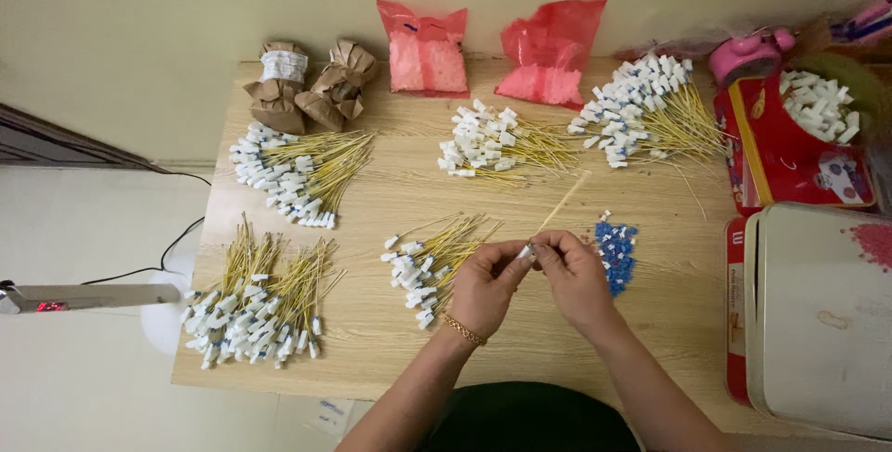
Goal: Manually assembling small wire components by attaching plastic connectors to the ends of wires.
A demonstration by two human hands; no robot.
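My left hand (pixel 487 282) and my right hand (pixel 574 273) meet over the wooden table (pixel 390 192), pinching the white-capped end of one thin yellow stick (pixel 559 204) that points away to the upper right. A gold bracelet circles my left wrist. Just left of my hands lies a small bunch of yellow sticks with white and blue tips (pixel 429 259). A little heap of blue caps (pixel 615 248) sits right beside my right hand.
More bundles of capped sticks lie at the near left (pixel 255 303), the left (pixel 297 173), the middle back (pixel 497 144) and the right back (pixel 646 108). Two brown paper packs (pixel 311 85) and two pink bags (pixel 427 48) stand along the wall. A red tin (pixel 790 150) and white box (pixel 818 313) crowd the right.
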